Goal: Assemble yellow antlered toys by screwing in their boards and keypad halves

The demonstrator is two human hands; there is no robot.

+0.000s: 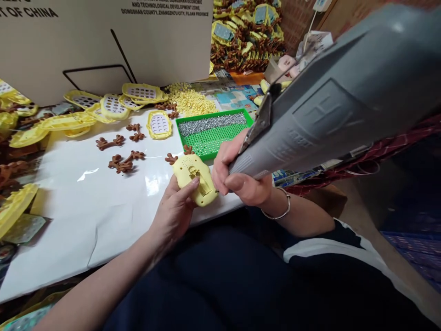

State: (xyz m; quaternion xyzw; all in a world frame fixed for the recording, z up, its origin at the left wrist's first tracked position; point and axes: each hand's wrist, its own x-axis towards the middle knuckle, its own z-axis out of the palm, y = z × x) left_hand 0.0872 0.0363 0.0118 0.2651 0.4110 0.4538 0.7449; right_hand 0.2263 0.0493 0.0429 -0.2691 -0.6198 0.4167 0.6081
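Observation:
My left hand [179, 202] grips a pale yellow toy casing [189, 164] with brown antlers, its back turned up to me. The thumb lies over the open battery compartment [206, 186]. Screw holes show near the casing's edges. My right hand [241, 177] is wrapped round the narrow end of a large grey electric screwdriver [310, 101], which slants up to the right. Its tip is hidden by my fingers, close to the casing's lower right edge; whether it touches, I cannot tell. Just behind stands a green perforated tray [206, 146] with many small silver screws [217, 124].
Brown antler pieces [120, 163] and yellow casing halves [160, 124] lie on the white table [113, 197]. Small yellow parts [191, 102] are heaped behind the tray. A large carton [103, 46] stands at the back. More casings are piled high [246, 34] beyond it.

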